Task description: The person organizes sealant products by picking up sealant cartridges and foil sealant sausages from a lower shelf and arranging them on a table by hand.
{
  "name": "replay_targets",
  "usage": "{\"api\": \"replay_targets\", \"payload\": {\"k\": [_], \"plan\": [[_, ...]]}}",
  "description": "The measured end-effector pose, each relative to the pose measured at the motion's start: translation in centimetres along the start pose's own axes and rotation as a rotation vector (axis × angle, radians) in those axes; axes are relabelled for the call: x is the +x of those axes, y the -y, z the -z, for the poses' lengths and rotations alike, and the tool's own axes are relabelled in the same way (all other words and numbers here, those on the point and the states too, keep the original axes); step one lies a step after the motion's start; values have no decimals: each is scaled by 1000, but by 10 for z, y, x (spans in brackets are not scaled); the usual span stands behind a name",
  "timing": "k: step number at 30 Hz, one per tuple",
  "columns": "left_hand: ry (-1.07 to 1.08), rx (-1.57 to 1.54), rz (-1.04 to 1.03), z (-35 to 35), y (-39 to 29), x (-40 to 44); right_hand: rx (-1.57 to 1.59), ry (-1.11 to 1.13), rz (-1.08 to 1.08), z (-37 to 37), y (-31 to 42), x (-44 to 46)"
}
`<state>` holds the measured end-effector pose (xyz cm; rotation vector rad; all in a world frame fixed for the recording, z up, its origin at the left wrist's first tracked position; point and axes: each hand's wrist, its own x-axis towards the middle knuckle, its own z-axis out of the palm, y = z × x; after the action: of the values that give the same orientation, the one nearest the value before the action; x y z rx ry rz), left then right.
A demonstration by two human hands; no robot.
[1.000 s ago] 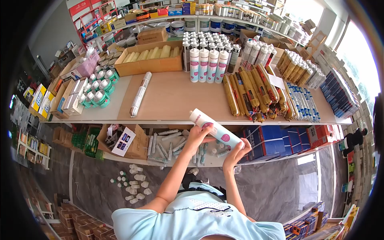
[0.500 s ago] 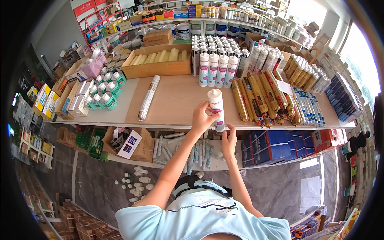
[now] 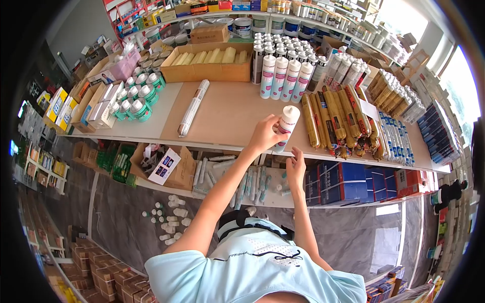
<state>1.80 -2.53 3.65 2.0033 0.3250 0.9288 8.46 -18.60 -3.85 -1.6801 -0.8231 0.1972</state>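
You hold a tube (image 3: 289,121) roughly upright, left hand (image 3: 266,134) clamped round it.
Your right hand (image 3: 296,165) is just beside, fingers apart; the next move likely needs steady grip.

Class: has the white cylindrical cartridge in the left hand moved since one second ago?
Yes: the white cylindrical cartridge has moved forward, toward the four upright white-and-pink cartridges.

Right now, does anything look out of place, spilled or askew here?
Small bottles cluster loosely on the marbled floor, odd for sitting underfoot. One white sausage-style tube lies alone and aslant on the countertop, unlike the neatly rowed cartridges. No spill shows.
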Motion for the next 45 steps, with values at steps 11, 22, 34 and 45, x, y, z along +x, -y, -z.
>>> {"api": "replay_targets", "payload": {"k": [11,22,34,45], "plan": [[62,-107,-49,4,5,9,-27,165,26,-21,-10,10],[29,-99,-117,-12,46,-15,-25,208,82,-19,-12,9],[97,-41,186,-35,69,-20,-43,177,51,-23,-17,28],[52,148,12,-60,110,29,-127,272,141,-9,-46,81]]}}
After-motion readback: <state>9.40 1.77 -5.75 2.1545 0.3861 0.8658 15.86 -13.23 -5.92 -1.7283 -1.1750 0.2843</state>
